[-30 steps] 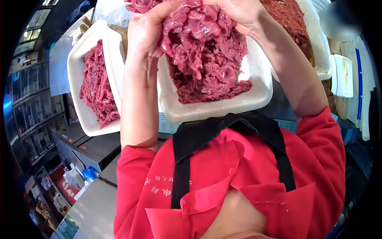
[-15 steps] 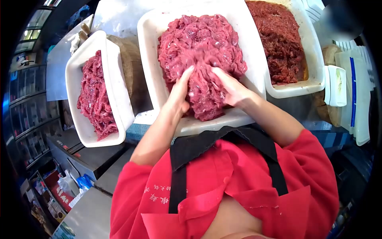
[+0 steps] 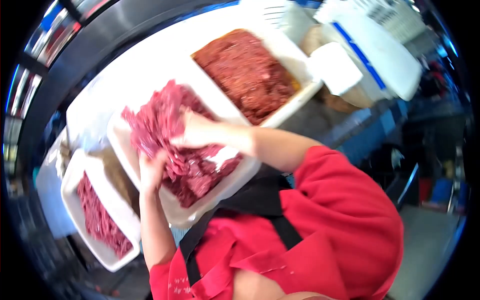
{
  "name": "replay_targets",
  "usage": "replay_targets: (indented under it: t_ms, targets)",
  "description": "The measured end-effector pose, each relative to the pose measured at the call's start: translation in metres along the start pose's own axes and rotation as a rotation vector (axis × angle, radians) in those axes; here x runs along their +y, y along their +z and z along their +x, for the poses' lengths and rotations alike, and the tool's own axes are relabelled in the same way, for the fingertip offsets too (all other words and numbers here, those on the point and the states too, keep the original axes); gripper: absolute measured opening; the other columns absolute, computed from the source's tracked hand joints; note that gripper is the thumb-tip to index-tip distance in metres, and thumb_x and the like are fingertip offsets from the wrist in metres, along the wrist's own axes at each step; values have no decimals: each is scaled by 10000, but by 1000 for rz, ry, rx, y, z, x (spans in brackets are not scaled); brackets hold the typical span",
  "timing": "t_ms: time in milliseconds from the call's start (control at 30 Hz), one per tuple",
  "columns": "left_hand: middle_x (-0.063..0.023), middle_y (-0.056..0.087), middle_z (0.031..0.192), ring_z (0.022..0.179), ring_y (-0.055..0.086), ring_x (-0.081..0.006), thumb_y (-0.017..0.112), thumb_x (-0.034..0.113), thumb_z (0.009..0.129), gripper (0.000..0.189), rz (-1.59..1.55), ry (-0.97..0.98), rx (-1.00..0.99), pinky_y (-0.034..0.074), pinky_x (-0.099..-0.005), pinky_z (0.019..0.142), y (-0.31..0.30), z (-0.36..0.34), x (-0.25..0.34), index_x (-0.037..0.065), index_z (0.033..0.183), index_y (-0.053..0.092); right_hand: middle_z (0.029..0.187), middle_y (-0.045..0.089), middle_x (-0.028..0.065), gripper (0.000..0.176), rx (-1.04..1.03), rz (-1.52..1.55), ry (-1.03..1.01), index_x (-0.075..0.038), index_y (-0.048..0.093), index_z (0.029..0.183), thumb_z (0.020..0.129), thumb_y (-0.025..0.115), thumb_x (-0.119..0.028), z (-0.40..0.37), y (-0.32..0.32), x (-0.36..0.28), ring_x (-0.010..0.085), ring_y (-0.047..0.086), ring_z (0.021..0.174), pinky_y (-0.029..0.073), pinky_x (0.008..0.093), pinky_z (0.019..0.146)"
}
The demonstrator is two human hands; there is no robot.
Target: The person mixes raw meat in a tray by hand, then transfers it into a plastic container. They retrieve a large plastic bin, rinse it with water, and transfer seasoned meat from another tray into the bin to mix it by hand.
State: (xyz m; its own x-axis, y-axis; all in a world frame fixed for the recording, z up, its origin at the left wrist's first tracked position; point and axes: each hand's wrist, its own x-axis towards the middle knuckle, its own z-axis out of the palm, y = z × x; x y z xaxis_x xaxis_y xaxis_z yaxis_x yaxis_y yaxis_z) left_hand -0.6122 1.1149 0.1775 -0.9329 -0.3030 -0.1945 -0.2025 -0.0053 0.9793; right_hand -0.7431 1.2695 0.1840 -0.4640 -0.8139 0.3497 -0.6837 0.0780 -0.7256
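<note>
Raw meat strips (image 3: 157, 115), lower in their white tray (image 3: 227, 189) moments ago, now bunch upward, seemingly loosening; right hand's (image 3: 199, 131) fingers clamp them; left hand's (image 3: 152, 169) blurred grip is unclear.

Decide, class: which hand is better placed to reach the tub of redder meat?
Probably the right hand: it is nearer the tub of redder meat. The left hand is farther away. Both touch the pink meat.
</note>
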Motion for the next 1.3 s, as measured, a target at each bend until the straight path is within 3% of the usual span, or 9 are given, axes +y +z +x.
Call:
replay_targets:
  t_ms: [33,133,300,500,633,800,1000,1200,1300]
  targets:
    - [-183,576,1125,909,617,-297,677,169,762,497,553,190,-18,508,-371,791,0,-4,-30,-28,1182,498,1384,312,315,578,-288,-407,522,-15,562,1178,715,731,-319,-18,9,-2,428,305,1305,350,397,1048]
    - [-231,614,952,817,614,-375,736,274,717,458,1358,103,-230,488,-416,722,16,-33,2,-23,1033,587,1432,192,359,443,-529,-738,338,120,567,1129,859,548,-231,-48,1,-13,600,278,1242,367,596,971]
    - [-168,646,786,707,644,-269,723,220,768,283,878,147,-58,486,-348,648,9,-45,40,13,955,676,1323,389,346,309,-446,-685,251,64,608,1064,832,491,-101,-58,-18,-70,513,508,1057,474,556,800]
    - [-174,678,875,741,657,-225,727,195,779,355,872,121,93,505,-325,691,11,-30,32,-18,1052,652,1517,164,126,412,-609,-408,382,-199,461,1322,912,421,-212,-97,-5,-57,458,60,1385,231,769,932]
    - [-157,673,899,769,662,-239,724,173,783,291,722,300,76,517,-340,708,5,-14,19,-2,1005,654,1066,552,339,242,-294,-414,178,-15,525,1062,906,402,-152,-87,-25,-102,404,637,829,516,479,693]
    - [-161,662,968,806,674,-200,701,122,798,301,642,320,151,525,-290,714,6,-23,33,-26,1052,634,750,569,161,122,-15,-302,-29,-3,516,908,821,511,-89,-43,-33,-123,352,633,701,519,421,585]
    - [-145,667,918,769,653,-185,709,165,804,297,563,295,258,510,-285,698,-1,-25,10,-32,1019,650,1414,295,258,613,49,-575,190,-1,400,1332,827,613,-274,-24,46,-43,391,239,1352,246,575,1054]
    - [-99,657,948,828,626,-147,669,117,848,259,365,178,212,532,-255,691,-2,-37,6,-20,1067,638,1492,181,212,707,-492,-482,519,-75,328,1409,850,570,-435,-34,29,-63,401,95,1396,67,663,1058]
    - [-117,643,998,854,623,-148,678,132,849,302,269,108,238,529,-249,684,2,-36,17,-45,1087,621,1492,166,207,659,-78,-537,379,-129,341,1407,853,579,-397,-66,43,-60,420,83,1387,81,688,1039]
